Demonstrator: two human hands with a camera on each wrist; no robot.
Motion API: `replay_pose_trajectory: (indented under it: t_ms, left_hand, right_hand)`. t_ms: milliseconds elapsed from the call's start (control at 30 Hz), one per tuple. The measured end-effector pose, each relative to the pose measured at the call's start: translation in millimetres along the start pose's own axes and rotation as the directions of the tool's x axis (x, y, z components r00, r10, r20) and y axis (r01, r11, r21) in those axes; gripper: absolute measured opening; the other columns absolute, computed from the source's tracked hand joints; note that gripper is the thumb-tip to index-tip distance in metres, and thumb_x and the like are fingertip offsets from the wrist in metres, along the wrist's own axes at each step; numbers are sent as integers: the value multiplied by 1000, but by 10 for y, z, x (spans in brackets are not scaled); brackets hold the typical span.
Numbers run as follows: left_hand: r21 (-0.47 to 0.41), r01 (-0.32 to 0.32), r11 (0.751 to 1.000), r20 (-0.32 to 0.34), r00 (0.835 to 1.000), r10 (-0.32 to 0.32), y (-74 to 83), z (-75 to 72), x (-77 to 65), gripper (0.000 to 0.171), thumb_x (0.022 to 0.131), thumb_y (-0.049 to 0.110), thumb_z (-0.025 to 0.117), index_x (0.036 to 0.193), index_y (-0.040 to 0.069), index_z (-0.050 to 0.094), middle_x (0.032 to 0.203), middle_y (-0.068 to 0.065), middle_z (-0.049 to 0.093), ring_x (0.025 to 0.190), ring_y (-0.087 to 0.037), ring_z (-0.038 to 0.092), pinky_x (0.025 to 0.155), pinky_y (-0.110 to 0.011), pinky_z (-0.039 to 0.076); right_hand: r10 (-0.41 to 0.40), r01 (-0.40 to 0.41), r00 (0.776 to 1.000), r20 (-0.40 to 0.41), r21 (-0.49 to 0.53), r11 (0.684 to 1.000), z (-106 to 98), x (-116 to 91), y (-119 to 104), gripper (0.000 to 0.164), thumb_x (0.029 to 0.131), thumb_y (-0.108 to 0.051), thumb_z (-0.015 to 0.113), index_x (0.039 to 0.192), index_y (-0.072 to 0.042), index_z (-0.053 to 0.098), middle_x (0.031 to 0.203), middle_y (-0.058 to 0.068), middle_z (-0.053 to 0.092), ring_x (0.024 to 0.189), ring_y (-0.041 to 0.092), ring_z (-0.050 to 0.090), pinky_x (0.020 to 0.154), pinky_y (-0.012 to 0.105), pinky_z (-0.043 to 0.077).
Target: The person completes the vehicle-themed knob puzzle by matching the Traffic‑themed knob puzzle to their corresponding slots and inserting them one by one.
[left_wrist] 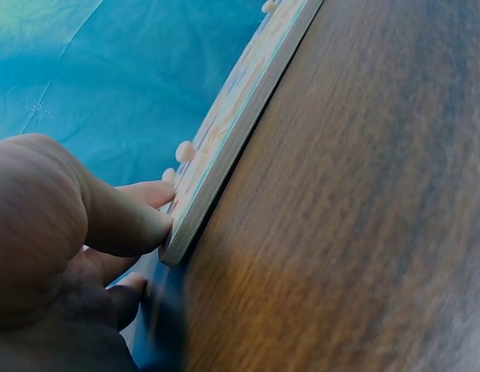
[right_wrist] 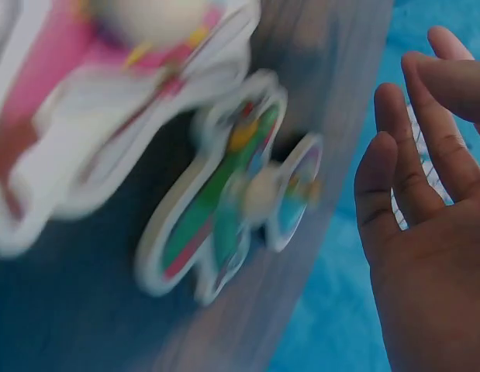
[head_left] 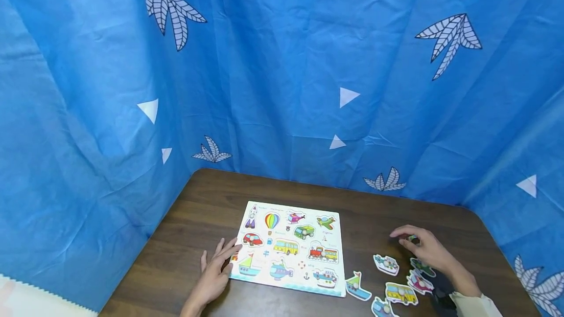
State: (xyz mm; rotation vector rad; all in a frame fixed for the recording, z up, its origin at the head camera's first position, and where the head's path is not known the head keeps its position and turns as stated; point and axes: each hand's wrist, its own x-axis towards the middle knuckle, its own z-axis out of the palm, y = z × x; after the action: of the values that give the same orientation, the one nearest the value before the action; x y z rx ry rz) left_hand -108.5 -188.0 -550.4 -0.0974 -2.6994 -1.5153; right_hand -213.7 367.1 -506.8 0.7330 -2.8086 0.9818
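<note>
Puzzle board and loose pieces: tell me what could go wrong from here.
The loose plane and helicopter lie close together near the right hand, so picking up one could nudge the other. The loose sailboat lies beside the board; if the left hand, at the opposite edge, pushes, the board may bump it.
</note>
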Motion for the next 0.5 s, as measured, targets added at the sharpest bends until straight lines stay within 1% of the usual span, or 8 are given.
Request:
replay_pose_trajectory:
  t_ms: [100, 200, 267, 400, 500]
  left_hand:
    - [-2, 2, 1000, 0, 1000, -2, 5, 2, 5, 50, 92, -12, 54, 136, 10, 61, 156, -16, 43, 152, -48, 12, 110, -72, -16]
    - [2, 4, 1000, -5, 1000, -4, 10, 2, 6, 50, 92, -12, 54, 136, 10, 62, 156, -17, 43, 152, -48, 13, 110, -73, -15]
    - [4, 3, 1000, -5, 1000, -3, 13, 0, 6, 50, 92, -12, 54, 136, 10, 62, 156, -17, 44, 152, -48, 13, 110, -73, -15]
    - [8, 4, 1000, 3, 1000, -4, 20, -1, 4, 49, 92, -11, 54, 136, 9, 61, 156, -16, 43, 152, -48, 13, 110, -72, -15]
    - [11, 6, 1000, 7, 1000, -6, 25, 0, 3, 50, 92, -11, 54, 136, 10, 61, 156, -16, 44, 152, -47, 13, 110, -73, -15]
  right_hand:
    - [4, -4, 1000, -22, -34, 999, -59, -60, 45, 20, 92, -3, 68, 105, -17, 75, 105, -2, 72, 98, -2, 62, 75, 29, 53]
    - [-5, 4, 1000, -27, -19, 1000, -100, -124, 89, 18, 93, -3, 66, 105, -14, 75, 105, 0, 72, 98, -2, 62, 77, 29, 54]
    - [-24, 24, 999, -41, 3, 1000, -118, -177, 127, 20, 91, 1, 67, 104, -11, 75, 104, 2, 72, 98, -1, 63, 79, 28, 53]
    - [-68, 71, 996, -56, 39, 997, -146, -265, 229, 27, 85, 12, 67, 104, -7, 74, 105, 9, 71, 100, -2, 63, 81, 19, 51]
    - [-59, 61, 997, -50, 40, 997, -158, -305, 296, 35, 81, 18, 66, 102, -8, 74, 106, 11, 70, 102, -6, 61, 82, 15, 50]
